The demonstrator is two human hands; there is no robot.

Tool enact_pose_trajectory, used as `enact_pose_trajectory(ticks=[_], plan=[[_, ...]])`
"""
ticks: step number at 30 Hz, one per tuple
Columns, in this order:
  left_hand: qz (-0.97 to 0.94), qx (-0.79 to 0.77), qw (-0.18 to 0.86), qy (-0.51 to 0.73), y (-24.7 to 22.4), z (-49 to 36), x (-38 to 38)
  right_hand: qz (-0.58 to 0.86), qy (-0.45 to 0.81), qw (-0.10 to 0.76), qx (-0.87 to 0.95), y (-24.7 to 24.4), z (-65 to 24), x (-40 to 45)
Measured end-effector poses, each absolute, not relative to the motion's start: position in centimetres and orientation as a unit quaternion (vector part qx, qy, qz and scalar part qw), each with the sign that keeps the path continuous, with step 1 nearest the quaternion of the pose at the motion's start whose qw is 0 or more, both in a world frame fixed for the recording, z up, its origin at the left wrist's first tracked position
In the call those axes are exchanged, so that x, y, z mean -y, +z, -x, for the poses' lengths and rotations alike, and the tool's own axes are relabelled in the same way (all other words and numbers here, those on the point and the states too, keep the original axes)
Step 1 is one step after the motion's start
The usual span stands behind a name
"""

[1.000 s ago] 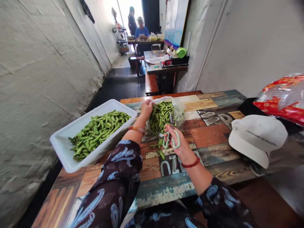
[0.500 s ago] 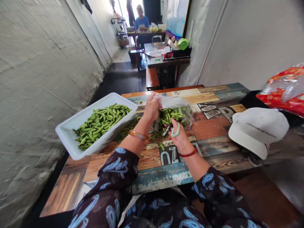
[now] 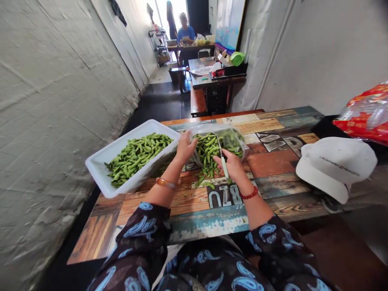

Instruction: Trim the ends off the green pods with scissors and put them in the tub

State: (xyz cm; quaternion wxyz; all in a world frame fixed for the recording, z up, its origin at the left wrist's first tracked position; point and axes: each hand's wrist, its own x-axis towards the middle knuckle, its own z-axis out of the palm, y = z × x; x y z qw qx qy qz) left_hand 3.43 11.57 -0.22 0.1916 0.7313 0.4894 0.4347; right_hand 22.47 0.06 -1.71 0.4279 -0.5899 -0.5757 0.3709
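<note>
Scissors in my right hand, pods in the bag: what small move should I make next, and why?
I'd probably use your left hand to pick up one of the pods at the mouth of the bag: that hand is right beside them, while your right hand holds the scissors over the pile.

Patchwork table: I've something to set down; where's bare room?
Bare: the reddish panel between plastic bag and white cap; the near-left corner between tray and left sleeve. Crowded: around left hand and right hand, with scissors and loose pods.
</note>
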Motion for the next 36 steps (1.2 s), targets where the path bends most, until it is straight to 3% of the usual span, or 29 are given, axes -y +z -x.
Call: enact_pose_trajectory(ticks=[3,7,14,24,36], plan=[[-0.744,-0.491,0.152,0.427,-1.4,-2.1,-8.9,0.616,0.209,0.335,0.682,-1.0,-23.3,0.6],[-0.754,-0.484,0.177,0.408,-2.9,-0.9,-5.2,0.598,0.144,0.259,0.745,0.0,-24.4,2.1],[-0.773,-0.471,0.246,0.347,-5.8,-2.3,-3.0,0.565,0.110,0.308,0.758,-0.3,-27.0,1.0],[-0.793,-0.450,0.258,0.320,-5.6,-7.2,-7.0,0.652,0.053,0.278,0.703,-3.1,-28.5,-2.8],[-0.834,-0.409,0.255,0.268,-4.4,2.3,0.8,0.595,0.026,0.414,0.688,-1.4,-29.3,-0.9]])
